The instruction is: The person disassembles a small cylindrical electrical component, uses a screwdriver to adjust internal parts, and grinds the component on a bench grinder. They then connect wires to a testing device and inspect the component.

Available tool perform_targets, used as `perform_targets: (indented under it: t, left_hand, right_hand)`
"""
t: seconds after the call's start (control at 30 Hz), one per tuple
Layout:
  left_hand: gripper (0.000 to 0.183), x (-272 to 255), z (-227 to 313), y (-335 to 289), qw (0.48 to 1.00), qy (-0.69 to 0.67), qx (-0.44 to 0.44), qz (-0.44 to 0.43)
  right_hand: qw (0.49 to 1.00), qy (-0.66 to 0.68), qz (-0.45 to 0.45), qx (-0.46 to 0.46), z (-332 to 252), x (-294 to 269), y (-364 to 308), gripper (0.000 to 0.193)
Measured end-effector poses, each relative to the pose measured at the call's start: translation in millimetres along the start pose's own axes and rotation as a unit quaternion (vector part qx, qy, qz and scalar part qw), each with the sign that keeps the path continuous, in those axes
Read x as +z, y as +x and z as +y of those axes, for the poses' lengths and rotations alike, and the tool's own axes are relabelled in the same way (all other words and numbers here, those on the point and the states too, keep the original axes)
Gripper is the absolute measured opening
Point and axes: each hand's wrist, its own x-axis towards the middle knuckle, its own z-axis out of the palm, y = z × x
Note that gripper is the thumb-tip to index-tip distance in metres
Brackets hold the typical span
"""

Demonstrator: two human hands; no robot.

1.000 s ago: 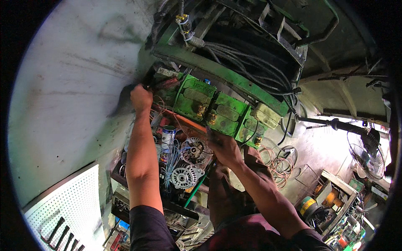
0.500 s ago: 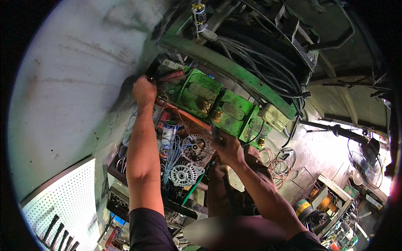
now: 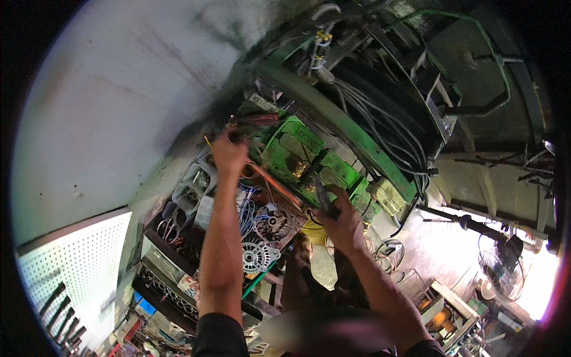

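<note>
A row of dusty green batteries (image 3: 334, 168) runs diagonally across the middle, with brass-coloured terminals (image 3: 299, 169) on their near side. At the row's left end my left hand (image 3: 229, 152) is closed on a small dark piece; a ring-shaped metal end (image 3: 232, 121) sticks up above the fingers. The rest of that piece is hidden in the grip. Red-handled pliers or a clamp (image 3: 262, 119) lies just right of this hand. My right hand (image 3: 345, 225) grips a dark, elongated tool (image 3: 321, 194), its tip pointing at the batteries' near edge. Its exact kind is unclear.
Below the batteries lie a silver alternator housing (image 3: 257, 257), a round coil part (image 3: 273, 221), blue wires (image 3: 247, 209) and plastic bins (image 3: 193, 185). A green metal frame (image 3: 357, 140) with black cables stands behind. At right is a fan (image 3: 501, 265).
My view has shifted, so the batteries sit lower. My left hand has turned, exposing the ring-shaped end. My right hand has moved slightly right along the batteries, still gripping the dark tool.
</note>
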Motion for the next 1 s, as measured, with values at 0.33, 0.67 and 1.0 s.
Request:
perform_targets:
  t: [0.33,0.67,1.0]
  left_hand:
    - [0.03,75.9,41.3,-125.5,0.997,-0.054,0.025,-0.05]
    - [0.019,97.8,35.8,-110.0,0.983,0.037,-0.009,-0.179]
    - [0.016,92.0,52.6,-111.6,0.983,0.009,-0.052,-0.173]
  right_hand:
    - [0.948,-0.242,-0.098,-0.184,-92.4,-35.2,116.1,0.05]
    - [0.875,-0.381,-0.143,-0.263,-128.5,19.9,176.4,0.046]
    - [0.881,-0.343,-0.132,-0.297,-138.1,58.8,197.3,0.045]
